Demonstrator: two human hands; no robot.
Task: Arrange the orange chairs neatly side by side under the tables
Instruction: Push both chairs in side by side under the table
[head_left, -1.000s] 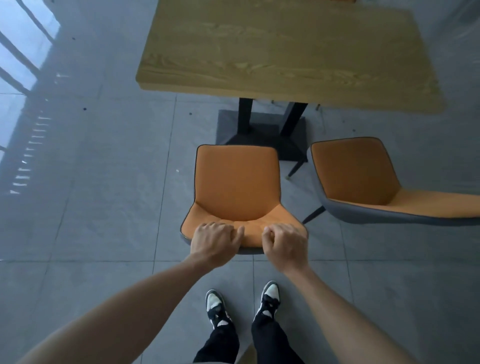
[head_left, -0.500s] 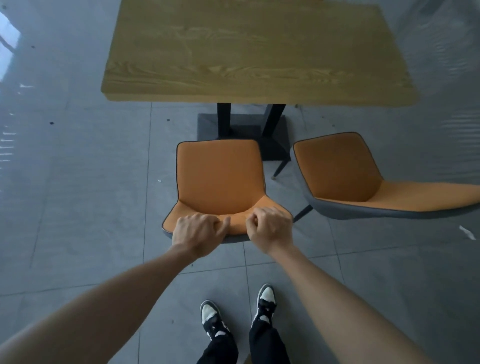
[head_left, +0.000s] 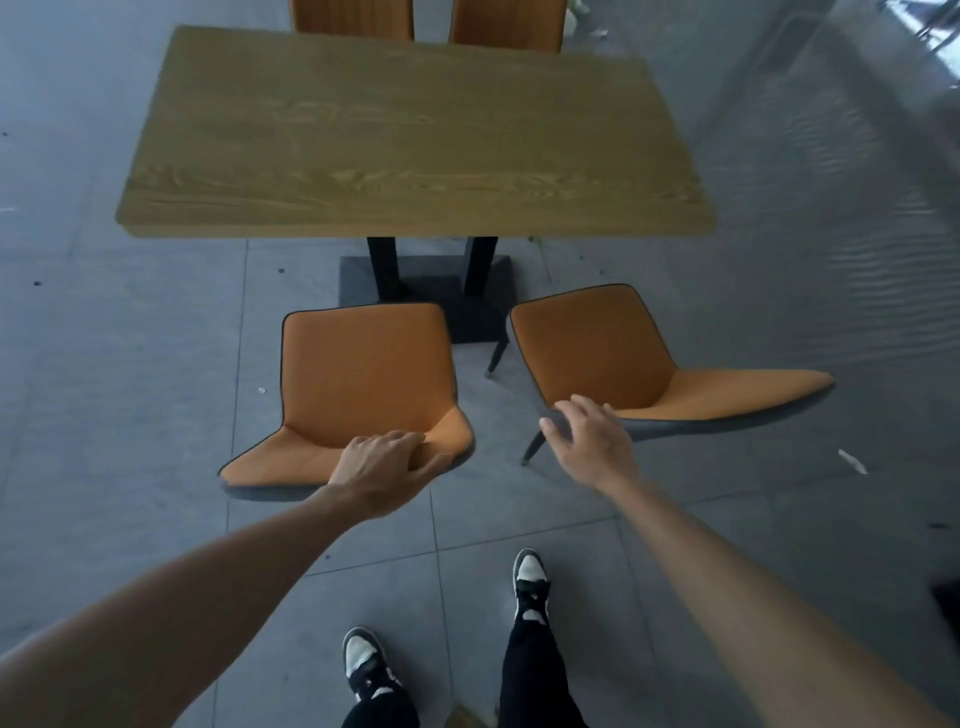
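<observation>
Two orange chairs stand in front of a wooden table (head_left: 415, 140). The left orange chair (head_left: 363, 374) faces the table, and my left hand (head_left: 384, 462) grips the top edge of its backrest. The right orange chair (head_left: 597, 353) is turned at an angle, its backrest pointing to the right. My right hand (head_left: 592, 441) hovers with fingers spread at the near left edge of that chair, holding nothing. Both seats sit just short of the table's front edge.
The table's black pedestal base (head_left: 467, 306) stands between the two chairs. Two more orange chair backs (head_left: 353, 18) (head_left: 506, 23) show beyond the table. Grey floor tiles (head_left: 130, 415) surround it; my feet (head_left: 530, 582) are behind the chairs.
My right hand let go of the left chair's backrest and moved right toward the angled chair. The left hand stays on the backrest. My view pulled back, showing the far chairs.
</observation>
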